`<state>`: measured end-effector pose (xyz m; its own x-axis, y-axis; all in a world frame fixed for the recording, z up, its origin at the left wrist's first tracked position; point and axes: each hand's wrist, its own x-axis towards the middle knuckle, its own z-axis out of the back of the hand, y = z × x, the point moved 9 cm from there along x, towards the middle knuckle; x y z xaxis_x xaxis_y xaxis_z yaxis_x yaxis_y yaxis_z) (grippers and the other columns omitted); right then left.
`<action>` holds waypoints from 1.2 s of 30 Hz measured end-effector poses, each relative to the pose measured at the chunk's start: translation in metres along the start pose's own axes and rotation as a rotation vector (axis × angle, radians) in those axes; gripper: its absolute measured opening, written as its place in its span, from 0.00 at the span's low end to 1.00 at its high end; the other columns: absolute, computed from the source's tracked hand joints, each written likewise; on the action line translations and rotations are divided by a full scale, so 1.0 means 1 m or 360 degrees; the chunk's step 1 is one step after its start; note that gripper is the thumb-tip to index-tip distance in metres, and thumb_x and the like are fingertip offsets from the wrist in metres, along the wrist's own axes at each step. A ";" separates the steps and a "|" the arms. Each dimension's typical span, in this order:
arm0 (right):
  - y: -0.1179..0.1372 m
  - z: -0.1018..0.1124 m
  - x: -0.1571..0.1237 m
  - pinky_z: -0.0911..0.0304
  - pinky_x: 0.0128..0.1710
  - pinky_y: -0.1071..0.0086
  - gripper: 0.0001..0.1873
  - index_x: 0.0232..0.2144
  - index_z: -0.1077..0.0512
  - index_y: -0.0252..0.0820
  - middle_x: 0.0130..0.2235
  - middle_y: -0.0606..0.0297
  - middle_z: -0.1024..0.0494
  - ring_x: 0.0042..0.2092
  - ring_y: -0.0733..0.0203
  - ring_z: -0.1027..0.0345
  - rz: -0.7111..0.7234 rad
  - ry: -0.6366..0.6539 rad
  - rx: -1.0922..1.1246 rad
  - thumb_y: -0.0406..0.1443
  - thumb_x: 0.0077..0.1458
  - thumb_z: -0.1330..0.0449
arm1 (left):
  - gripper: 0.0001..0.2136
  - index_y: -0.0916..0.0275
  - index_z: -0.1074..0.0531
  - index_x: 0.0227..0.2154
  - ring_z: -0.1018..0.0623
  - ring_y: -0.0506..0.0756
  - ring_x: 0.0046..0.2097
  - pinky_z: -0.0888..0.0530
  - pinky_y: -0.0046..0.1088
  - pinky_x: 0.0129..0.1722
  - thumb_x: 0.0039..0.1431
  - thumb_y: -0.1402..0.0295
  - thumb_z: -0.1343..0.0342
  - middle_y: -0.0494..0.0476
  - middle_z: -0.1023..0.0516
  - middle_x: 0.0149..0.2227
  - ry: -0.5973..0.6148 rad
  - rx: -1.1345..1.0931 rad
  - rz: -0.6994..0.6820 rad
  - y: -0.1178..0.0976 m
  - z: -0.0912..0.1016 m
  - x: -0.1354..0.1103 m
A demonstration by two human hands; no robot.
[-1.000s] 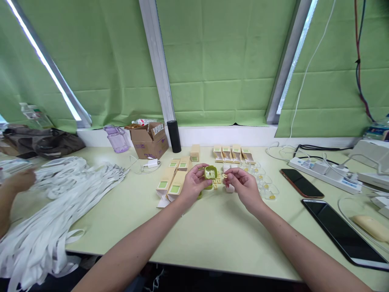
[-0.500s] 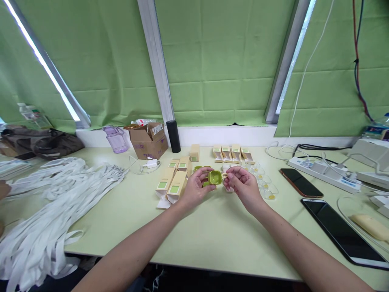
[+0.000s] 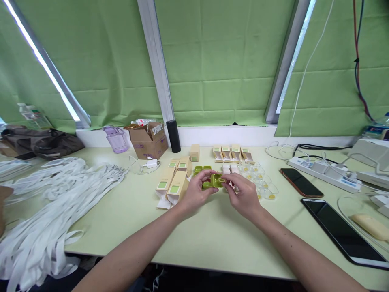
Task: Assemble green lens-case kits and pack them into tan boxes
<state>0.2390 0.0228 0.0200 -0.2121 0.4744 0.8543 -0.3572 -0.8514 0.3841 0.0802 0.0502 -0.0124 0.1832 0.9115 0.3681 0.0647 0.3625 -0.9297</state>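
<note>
My left hand point(image 3: 196, 194) is closed around a small green plastic case point(image 3: 216, 180), held just above the pale green table point(image 3: 212, 231). My right hand point(image 3: 243, 194) meets it from the right, its fingertips pinched on a small yellow piece at the case's edge. More green cases point(image 3: 202, 168) lie on the table just behind. Tan cartons with green labels point(image 3: 174, 180) lie left of my hands, and a row of open tan cartons point(image 3: 232, 153) stands behind. Clear blister trays with yellow parts point(image 3: 263, 182) sit to the right.
A heap of white straps point(image 3: 45, 211) covers the left of the table, with another person's arm at the far left edge. A cardboard box point(image 3: 148, 142), a purple jug point(image 3: 115, 138) and a black cylinder point(image 3: 174, 136) stand at the back. Two phones point(image 3: 343, 233) and a power strip point(image 3: 325, 172) lie right.
Both hands have come lower and closer together, and the green case has tipped and moved right against my right fingers. The other person's hand on the left has pulled back out of view.
</note>
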 end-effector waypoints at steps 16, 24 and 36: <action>0.015 0.000 0.000 0.36 0.40 0.59 0.08 0.41 0.20 0.44 0.38 0.56 0.25 0.42 0.50 0.33 0.0269 -0.0036 -0.0616 0.31 0.67 0.40 | 0.22 0.55 0.20 0.53 0.22 0.63 0.56 0.25 0.41 0.57 0.55 0.75 0.29 0.61 0.19 0.54 0.0035 0.0227 -0.0096 -0.002 -0.002 -0.004; 0.018 -0.005 0.001 0.39 0.38 0.60 0.09 0.37 0.21 0.45 0.33 0.59 0.25 0.39 0.52 0.36 0.0322 0.0021 -0.0606 0.30 0.68 0.41 | 0.22 0.54 0.19 0.53 0.21 0.64 0.57 0.24 0.41 0.57 0.54 0.75 0.28 0.61 0.18 0.54 0.0039 0.0264 -0.0111 -0.001 -0.001 -0.004; 0.022 -0.008 0.000 0.47 0.33 0.60 0.10 0.36 0.25 0.43 0.27 0.64 0.26 0.34 0.55 0.42 0.0494 0.0049 -0.0489 0.27 0.68 0.41 | 0.24 0.56 0.19 0.52 0.21 0.63 0.60 0.26 0.45 0.63 0.52 0.78 0.29 0.59 0.17 0.55 0.0055 0.0301 -0.0009 0.000 -0.002 -0.005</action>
<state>0.2235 0.0057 0.0261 -0.3777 0.2171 0.9001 -0.5255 -0.8506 -0.0153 0.0812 0.0458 -0.0143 0.2171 0.9033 0.3699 -0.1190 0.4007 -0.9085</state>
